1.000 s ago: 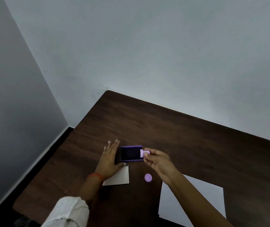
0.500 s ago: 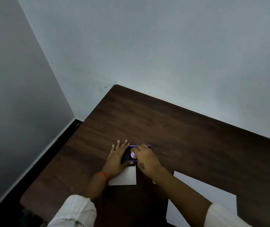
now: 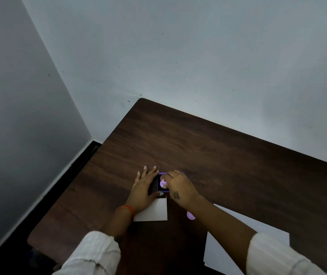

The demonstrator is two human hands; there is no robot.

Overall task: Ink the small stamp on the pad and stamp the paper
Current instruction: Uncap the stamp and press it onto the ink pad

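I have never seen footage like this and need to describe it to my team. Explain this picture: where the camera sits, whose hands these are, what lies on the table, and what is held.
No machine here: a person wears a wide-angle camera on the head, looking forward and down, so both arms enter from the bottom. The left hand lies flat on the dark wooden table, against the purple ink pad. The right hand pinches the small pink stamp over the pad; actual contact is hidden. Nearer the person lie a small white card, partly under the left wrist, a pink round piece half hidden by the right forearm, and a larger white paper at the right.
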